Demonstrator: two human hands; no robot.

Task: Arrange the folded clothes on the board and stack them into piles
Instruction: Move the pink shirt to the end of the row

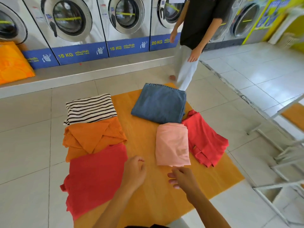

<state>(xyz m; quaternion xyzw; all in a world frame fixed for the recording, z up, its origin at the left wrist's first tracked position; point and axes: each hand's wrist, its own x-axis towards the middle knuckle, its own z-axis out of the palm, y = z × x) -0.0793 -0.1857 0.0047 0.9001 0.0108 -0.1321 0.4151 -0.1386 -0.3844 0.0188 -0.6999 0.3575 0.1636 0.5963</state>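
An orange wooden board (pixel 144 139) lies on the tiled floor. Along its left side sit a striped black-and-white garment (pixel 90 109), an orange garment (pixel 92 137) and a red garment (pixel 95 175), each folded and overlapping the one before. At the far right lies folded blue denim (pixel 159 104), with a pink folded garment (pixel 172 145) and a coral-red one (pixel 207 140) in front of it. My left hand (pixel 134 171) hovers by the red garment's right edge, fingers loosely curled, holding nothing. My right hand (pixel 181 176) hangs just below the pink garment, fingers apart and empty.
A row of washing machines (pixel 72 30) lines the far wall behind a raised step. Another person (pixel 197 38) stands beyond the denim. An orange bag (pixel 11 63) sits at the far left. A white metal frame (pixel 279 162) stands to the right of the board.
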